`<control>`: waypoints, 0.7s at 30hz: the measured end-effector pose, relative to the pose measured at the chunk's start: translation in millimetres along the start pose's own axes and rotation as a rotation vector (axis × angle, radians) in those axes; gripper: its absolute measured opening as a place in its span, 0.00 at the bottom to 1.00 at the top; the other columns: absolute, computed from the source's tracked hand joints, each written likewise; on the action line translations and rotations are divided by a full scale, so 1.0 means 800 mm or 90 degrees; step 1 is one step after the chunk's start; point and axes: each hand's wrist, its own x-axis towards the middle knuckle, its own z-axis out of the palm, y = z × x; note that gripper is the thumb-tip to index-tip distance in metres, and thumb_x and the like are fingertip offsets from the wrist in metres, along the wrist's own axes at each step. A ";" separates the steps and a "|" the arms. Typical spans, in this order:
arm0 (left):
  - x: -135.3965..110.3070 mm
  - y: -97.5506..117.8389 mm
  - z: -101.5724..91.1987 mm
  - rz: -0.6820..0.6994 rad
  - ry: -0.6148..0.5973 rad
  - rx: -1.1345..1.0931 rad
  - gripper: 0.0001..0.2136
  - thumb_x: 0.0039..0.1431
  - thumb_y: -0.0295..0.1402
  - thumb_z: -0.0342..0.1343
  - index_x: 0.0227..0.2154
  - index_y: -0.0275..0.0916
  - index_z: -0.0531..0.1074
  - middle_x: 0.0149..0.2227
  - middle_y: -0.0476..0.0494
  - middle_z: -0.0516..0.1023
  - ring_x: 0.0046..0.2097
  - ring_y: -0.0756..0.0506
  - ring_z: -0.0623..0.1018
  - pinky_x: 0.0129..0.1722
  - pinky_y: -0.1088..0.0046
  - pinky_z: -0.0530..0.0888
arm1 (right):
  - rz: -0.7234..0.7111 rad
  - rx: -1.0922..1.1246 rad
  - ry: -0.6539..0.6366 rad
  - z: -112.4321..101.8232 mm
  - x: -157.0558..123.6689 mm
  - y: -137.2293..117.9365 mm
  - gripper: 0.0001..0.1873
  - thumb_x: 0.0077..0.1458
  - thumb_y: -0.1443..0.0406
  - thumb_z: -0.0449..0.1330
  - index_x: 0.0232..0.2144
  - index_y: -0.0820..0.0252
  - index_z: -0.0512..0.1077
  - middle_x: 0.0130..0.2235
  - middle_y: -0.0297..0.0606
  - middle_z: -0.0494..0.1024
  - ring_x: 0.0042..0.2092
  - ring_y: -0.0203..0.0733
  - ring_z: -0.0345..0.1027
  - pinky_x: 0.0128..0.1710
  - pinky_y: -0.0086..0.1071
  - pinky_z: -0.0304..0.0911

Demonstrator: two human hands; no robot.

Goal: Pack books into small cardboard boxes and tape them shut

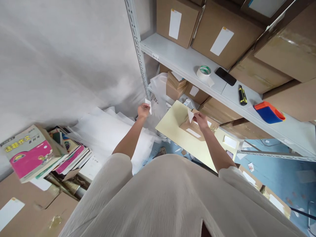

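Observation:
My left hand point(143, 110) pinches a small white paper piece point(148, 104), held up in front of the hanging translucent sheeting. Between the closed fingers of my right hand point(201, 120) is another small white paper piece point(190, 115), over the pale yellow table point(170, 121). Just below that hand a brown cardboard box point(184, 126) rests on the table, with white labels point(193, 133) on it. Whether the right hand touches the box I cannot tell. The print on both paper pieces, if any, is too small to make out.
A grey metal shelf point(170, 54) carries cardboard boxes, a tape roll point(204, 71), a black phone point(225, 76), a utility knife point(242, 95) and an orange-blue object point(269, 112). White sheets point(106, 131) and stacked books point(29, 151) lie at the left. Paper scraps litter the blue floor point(296, 158).

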 end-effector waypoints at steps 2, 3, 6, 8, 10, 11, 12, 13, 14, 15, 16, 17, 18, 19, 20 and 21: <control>0.002 -0.001 0.003 0.008 0.003 0.001 0.10 0.64 0.18 0.65 0.44 0.36 0.76 0.47 0.39 0.82 0.48 0.44 0.81 0.58 0.63 0.77 | -0.020 -0.010 -0.009 0.002 0.001 0.000 0.22 0.50 0.46 0.74 0.28 0.53 0.71 0.30 0.34 0.80 0.35 0.39 0.76 0.39 0.33 0.74; 0.001 -0.002 0.006 0.013 0.007 -0.003 0.12 0.64 0.18 0.65 0.47 0.36 0.76 0.51 0.38 0.82 0.51 0.43 0.81 0.58 0.63 0.77 | -0.030 -0.017 -0.014 0.003 0.001 0.001 0.23 0.50 0.45 0.74 0.28 0.53 0.71 0.31 0.34 0.80 0.35 0.40 0.76 0.39 0.33 0.74; -0.009 -0.001 0.023 0.019 -0.007 -0.012 0.13 0.63 0.19 0.65 0.48 0.38 0.78 0.49 0.39 0.83 0.51 0.42 0.83 0.58 0.64 0.78 | -0.062 -0.051 -0.024 0.002 0.001 0.002 0.25 0.52 0.42 0.72 0.29 0.53 0.72 0.31 0.35 0.80 0.35 0.41 0.76 0.40 0.36 0.75; -0.022 0.002 0.042 0.025 -0.042 -0.027 0.10 0.62 0.20 0.64 0.42 0.39 0.79 0.43 0.42 0.84 0.48 0.42 0.84 0.57 0.63 0.79 | -0.099 -0.081 -0.032 -0.002 -0.001 0.001 0.26 0.53 0.39 0.70 0.31 0.53 0.74 0.31 0.35 0.80 0.35 0.42 0.76 0.42 0.37 0.76; -0.037 0.010 0.065 0.043 -0.090 -0.061 0.08 0.61 0.20 0.63 0.37 0.40 0.78 0.40 0.43 0.85 0.47 0.43 0.84 0.57 0.62 0.80 | -0.153 -0.133 -0.027 -0.010 -0.004 -0.003 0.26 0.55 0.38 0.69 0.33 0.53 0.76 0.32 0.36 0.81 0.35 0.43 0.76 0.43 0.39 0.76; -0.046 0.015 0.078 0.053 -0.126 -0.081 0.07 0.61 0.21 0.63 0.36 0.41 0.78 0.40 0.44 0.85 0.46 0.43 0.85 0.56 0.62 0.81 | -0.179 -0.168 -0.017 -0.015 -0.007 -0.005 0.26 0.57 0.38 0.68 0.34 0.53 0.77 0.32 0.37 0.82 0.36 0.44 0.77 0.43 0.39 0.76; -0.054 0.021 0.091 0.053 -0.163 -0.100 0.07 0.61 0.22 0.63 0.36 0.42 0.79 0.39 0.45 0.86 0.45 0.43 0.85 0.54 0.62 0.82 | -0.200 -0.207 -0.002 -0.021 -0.010 -0.008 0.26 0.59 0.38 0.67 0.35 0.53 0.79 0.32 0.37 0.83 0.36 0.45 0.77 0.42 0.39 0.76; -0.063 0.028 0.104 0.038 -0.206 -0.117 0.06 0.62 0.24 0.63 0.36 0.42 0.79 0.39 0.45 0.86 0.43 0.43 0.85 0.52 0.62 0.82 | -0.216 -0.244 0.017 -0.027 -0.014 -0.011 0.27 0.61 0.38 0.66 0.36 0.54 0.80 0.32 0.38 0.83 0.36 0.47 0.78 0.43 0.40 0.76; -0.071 0.036 0.116 0.016 -0.249 -0.131 0.04 0.62 0.25 0.64 0.37 0.42 0.79 0.39 0.45 0.86 0.41 0.44 0.86 0.49 0.63 0.83 | -0.227 -0.275 0.036 -0.033 -0.018 -0.014 0.27 0.63 0.38 0.64 0.38 0.54 0.81 0.32 0.38 0.84 0.36 0.48 0.79 0.43 0.41 0.76; -0.079 0.044 0.129 -0.007 -0.290 -0.142 0.03 0.63 0.28 0.65 0.37 0.42 0.79 0.39 0.45 0.87 0.39 0.45 0.86 0.47 0.64 0.83 | -0.238 -0.296 0.053 -0.040 -0.022 -0.016 0.27 0.65 0.38 0.63 0.40 0.54 0.82 0.32 0.39 0.85 0.37 0.49 0.80 0.45 0.42 0.77; -0.087 0.053 0.141 -0.029 -0.324 -0.152 0.02 0.64 0.30 0.67 0.38 0.42 0.79 0.39 0.44 0.88 0.38 0.45 0.86 0.45 0.66 0.82 | -0.249 -0.309 0.069 -0.046 -0.027 -0.018 0.27 0.66 0.39 0.62 0.41 0.54 0.83 0.33 0.40 0.86 0.37 0.50 0.81 0.46 0.43 0.78; -0.095 0.061 0.154 -0.049 -0.352 -0.158 0.03 0.65 0.32 0.68 0.38 0.42 0.79 0.39 0.43 0.88 0.38 0.45 0.87 0.43 0.67 0.81 | -0.262 -0.315 0.084 -0.053 -0.031 -0.019 0.27 0.67 0.39 0.61 0.42 0.54 0.83 0.34 0.40 0.87 0.39 0.51 0.83 0.49 0.44 0.79; -0.102 0.070 0.165 -0.069 -0.373 -0.161 0.05 0.66 0.35 0.69 0.38 0.42 0.79 0.40 0.42 0.88 0.38 0.46 0.87 0.42 0.68 0.81 | -0.277 -0.315 0.096 -0.059 -0.036 -0.019 0.26 0.68 0.40 0.61 0.42 0.53 0.84 0.36 0.41 0.88 0.40 0.52 0.84 0.51 0.46 0.79; -0.108 0.078 0.177 -0.089 -0.389 -0.163 0.07 0.67 0.37 0.69 0.38 0.41 0.78 0.39 0.41 0.89 0.38 0.46 0.87 0.40 0.69 0.80 | -0.292 -0.313 0.108 -0.066 -0.041 -0.019 0.26 0.68 0.40 0.61 0.42 0.53 0.84 0.38 0.43 0.89 0.42 0.52 0.85 0.53 0.47 0.80; -0.114 0.086 0.188 -0.111 -0.405 -0.164 0.09 0.68 0.40 0.69 0.37 0.41 0.78 0.39 0.40 0.89 0.38 0.45 0.87 0.39 0.70 0.79 | -0.304 -0.308 0.118 -0.073 -0.045 -0.018 0.25 0.69 0.41 0.61 0.42 0.53 0.84 0.40 0.44 0.90 0.44 0.53 0.86 0.54 0.48 0.80; -0.119 0.092 0.199 -0.132 -0.419 -0.168 0.11 0.69 0.42 0.69 0.37 0.41 0.77 0.38 0.40 0.89 0.38 0.45 0.87 0.39 0.70 0.79 | -0.313 -0.303 0.128 -0.080 -0.050 -0.017 0.25 0.69 0.41 0.62 0.42 0.53 0.85 0.42 0.44 0.90 0.46 0.54 0.86 0.56 0.49 0.80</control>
